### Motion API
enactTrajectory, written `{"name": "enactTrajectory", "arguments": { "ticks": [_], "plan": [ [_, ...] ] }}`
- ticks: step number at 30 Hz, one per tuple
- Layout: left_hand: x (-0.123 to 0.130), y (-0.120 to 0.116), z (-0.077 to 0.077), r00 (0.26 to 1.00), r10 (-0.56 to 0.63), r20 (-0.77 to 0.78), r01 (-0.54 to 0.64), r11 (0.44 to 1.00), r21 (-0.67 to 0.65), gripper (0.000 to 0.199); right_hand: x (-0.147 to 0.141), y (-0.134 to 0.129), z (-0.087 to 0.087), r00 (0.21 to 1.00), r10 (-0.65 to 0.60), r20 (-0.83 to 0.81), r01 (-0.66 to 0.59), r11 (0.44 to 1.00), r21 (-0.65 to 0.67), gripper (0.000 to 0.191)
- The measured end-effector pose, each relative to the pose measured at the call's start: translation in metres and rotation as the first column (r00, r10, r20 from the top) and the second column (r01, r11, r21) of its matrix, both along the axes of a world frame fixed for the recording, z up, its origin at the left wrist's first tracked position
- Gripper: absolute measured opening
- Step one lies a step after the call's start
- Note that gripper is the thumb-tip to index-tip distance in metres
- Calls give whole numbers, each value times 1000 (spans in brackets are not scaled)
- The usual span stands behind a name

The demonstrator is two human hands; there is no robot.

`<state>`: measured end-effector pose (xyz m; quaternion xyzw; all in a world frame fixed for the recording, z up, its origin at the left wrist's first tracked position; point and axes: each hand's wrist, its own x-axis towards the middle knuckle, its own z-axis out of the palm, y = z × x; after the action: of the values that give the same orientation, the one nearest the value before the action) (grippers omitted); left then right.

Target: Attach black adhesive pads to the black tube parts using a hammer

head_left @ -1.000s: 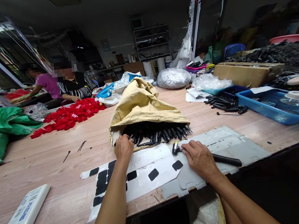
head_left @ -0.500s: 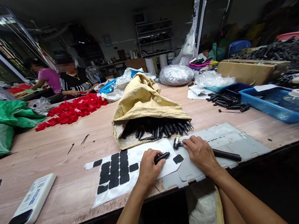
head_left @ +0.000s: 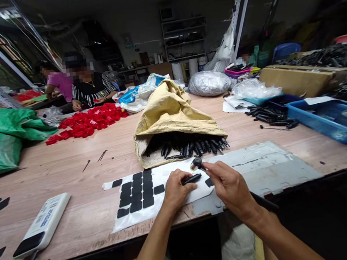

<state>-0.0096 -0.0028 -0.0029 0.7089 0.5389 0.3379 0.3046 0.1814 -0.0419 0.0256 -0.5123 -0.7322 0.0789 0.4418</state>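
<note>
My left hand [head_left: 176,191] is closed around a short black tube-like piece [head_left: 193,179], held low over a white backing sheet [head_left: 165,204]. Rows of black rounded-square stickers [head_left: 136,192] lie on that sheet, left of the hand. A small hammer [head_left: 197,162] is gripped in my right hand [head_left: 232,188], its head raised just above the black piece and its dark handle running back under my wrist. One loose black square [head_left: 209,182] lies partly hidden beside my right fingers. Under the right hand is a grey board [head_left: 268,165].
Ahead, a yellow woven sack [head_left: 172,119] spills several black pen-like parts [head_left: 199,147]. A white power bank [head_left: 43,224] with a cable lies left. Red parts [head_left: 91,120] are heaped near two people. At right stand a blue tray [head_left: 323,127] and a cardboard box [head_left: 296,82].
My right hand has lifted the hammer off the grey board and brought its head left, over the black piece. The left hand keeps its hold. The view has shifted slightly.
</note>
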Motion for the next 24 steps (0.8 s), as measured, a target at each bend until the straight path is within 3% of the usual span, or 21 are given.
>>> {"name": "enactTrajectory", "arguments": {
  "ticks": [3,7,12,18,24],
  "plan": [
    [1,-1,2,1000,17,-7,-17,1000,-9,23,-9,-6,0,993,-40,107,35,998,52,36],
    [1,-2,5,999,31,-9,-32,999,-9,19,-11,-9,-7,957,-65,284,77,997,-31,38],
    [-2,-2,4,998,0,58,0,1000,-5,36,6,-2,-6,986,-117,123,128,987,-92,34],
    [-4,-2,5,998,-2,59,3,1000,-13,26,23,6,-9,988,-150,-18,147,981,-126,31],
    [-3,-3,6,999,-2,36,2,1000,-7,25,14,3,-6,993,-116,-22,113,986,-120,32]
  ]
}}
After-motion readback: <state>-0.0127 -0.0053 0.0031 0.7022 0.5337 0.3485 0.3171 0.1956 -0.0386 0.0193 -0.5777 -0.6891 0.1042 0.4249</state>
